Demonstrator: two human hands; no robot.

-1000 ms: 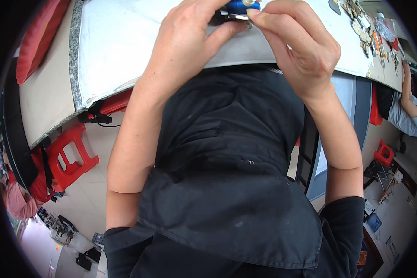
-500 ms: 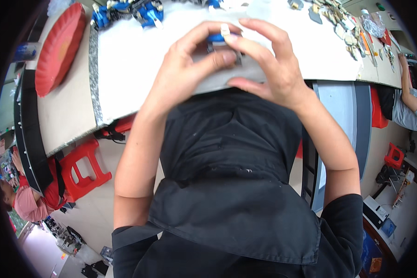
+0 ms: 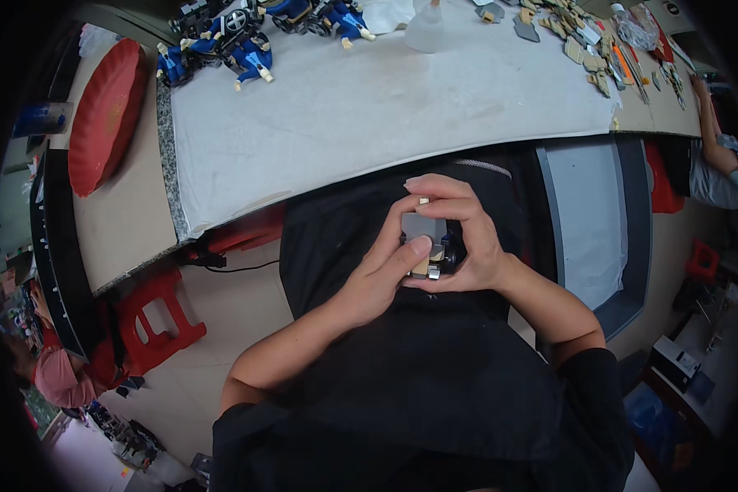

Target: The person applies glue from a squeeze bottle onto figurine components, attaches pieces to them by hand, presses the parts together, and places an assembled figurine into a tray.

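Over my lap, both hands are closed around a small toy vehicle (image 3: 422, 226) with a flat grey plate, beige parts, a silver end piece and a black wheel. My left hand (image 3: 379, 275) grips its left side, the thumb pressed on the grey plate. Curled about the right side, my right hand (image 3: 477, 242) has its fingertips at the upper end and its thumb below. The underside is hidden by my fingers. On the table's far left stand several blue-clad toy figures (image 3: 250, 61) with black wheeled toys.
White paper (image 3: 344, 123) covers the table. A translucent squeeze bottle (image 3: 425, 31) stands at the back. Grey and beige parts (image 3: 578, 41) lie back right, near thin tools (image 3: 631, 70). A red fluted tray (image 3: 107, 115) is left, a red stool (image 3: 156, 316) below. Other people sit at both sides.
Both hands have come down from the table's front edge to my lap with the toy vehicle. Its grey plate now faces up, where blue and white parts showed before.
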